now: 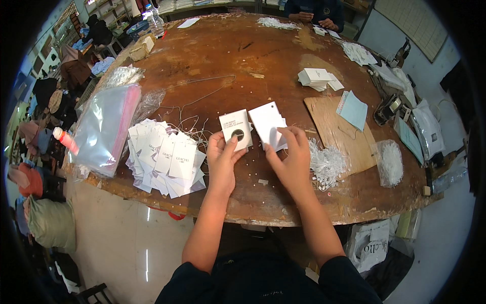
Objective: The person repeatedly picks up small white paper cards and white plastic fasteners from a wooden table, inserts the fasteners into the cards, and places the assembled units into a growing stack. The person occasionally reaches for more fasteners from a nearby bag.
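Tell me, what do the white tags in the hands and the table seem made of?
The tags look like stiff matte white card: flat, with sharp corners. The table looks like worn brown wood, its surface scratched and patchy.

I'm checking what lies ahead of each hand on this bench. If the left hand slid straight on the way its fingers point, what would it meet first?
The left hand points up and away across the wooden table. It already holds a white tag; beyond that, probably the loose thin cord, though depth is unclear.

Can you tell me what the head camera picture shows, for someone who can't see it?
The left hand holds a white tag and the right hand holds white cards over a worn wooden table. A heap of tags lies left.
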The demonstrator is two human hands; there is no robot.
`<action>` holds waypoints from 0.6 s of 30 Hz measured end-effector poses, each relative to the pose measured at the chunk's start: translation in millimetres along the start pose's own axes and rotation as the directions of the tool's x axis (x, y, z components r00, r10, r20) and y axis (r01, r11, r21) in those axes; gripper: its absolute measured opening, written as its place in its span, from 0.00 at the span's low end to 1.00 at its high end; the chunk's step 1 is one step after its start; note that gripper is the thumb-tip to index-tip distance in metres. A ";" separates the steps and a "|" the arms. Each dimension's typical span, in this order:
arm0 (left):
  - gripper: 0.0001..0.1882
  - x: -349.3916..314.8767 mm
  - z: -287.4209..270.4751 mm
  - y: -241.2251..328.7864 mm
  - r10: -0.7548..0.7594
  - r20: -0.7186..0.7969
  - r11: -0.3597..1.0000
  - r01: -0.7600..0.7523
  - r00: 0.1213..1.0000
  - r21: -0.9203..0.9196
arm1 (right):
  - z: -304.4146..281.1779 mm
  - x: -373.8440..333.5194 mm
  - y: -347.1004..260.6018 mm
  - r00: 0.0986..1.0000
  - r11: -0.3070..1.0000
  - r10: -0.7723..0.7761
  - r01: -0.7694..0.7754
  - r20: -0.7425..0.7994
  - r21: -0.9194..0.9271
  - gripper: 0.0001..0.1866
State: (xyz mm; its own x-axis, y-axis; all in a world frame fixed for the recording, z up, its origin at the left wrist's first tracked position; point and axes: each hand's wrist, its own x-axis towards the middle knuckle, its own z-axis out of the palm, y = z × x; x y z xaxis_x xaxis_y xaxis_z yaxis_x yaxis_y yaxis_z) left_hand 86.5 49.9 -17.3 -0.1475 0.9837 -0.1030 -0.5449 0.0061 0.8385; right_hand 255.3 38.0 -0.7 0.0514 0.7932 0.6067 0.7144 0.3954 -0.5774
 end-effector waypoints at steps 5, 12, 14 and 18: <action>0.24 -8.9 6.8 -0.3 -0.069 0.136 0.993 0.082 0.988 -0.087 | 6.9 -12.1 -22.5 0.980 0.985 -0.157 0.146 0.119 0.092 0.29; 0.24 -13.1 8.2 1.8 -0.047 0.232 0.996 0.065 0.972 -0.068 | 10.5 -17.5 -24.6 0.961 0.970 -0.218 0.232 0.172 -0.066 0.28; 0.24 -13.3 8.1 -0.2 -0.032 0.199 0.998 0.021 0.979 0.056 | 11.0 -18.0 -25.2 0.963 0.975 -0.202 0.214 0.180 -0.051 0.28; 0.23 -15.4 7.5 -3.9 -0.041 0.176 0.999 0.036 0.983 0.029 | 12.9 -14.9 -19.6 0.992 0.971 0.027 -0.055 0.122 0.233 0.25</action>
State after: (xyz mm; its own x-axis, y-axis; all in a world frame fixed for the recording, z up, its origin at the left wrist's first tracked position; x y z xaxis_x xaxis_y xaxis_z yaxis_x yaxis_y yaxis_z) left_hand 97.1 36.0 -14.9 0.0227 0.9989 -0.0413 -0.5257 0.0471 0.8494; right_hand 231.6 24.4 -5.5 -0.0146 0.8542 0.5198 0.5280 0.4481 -0.7215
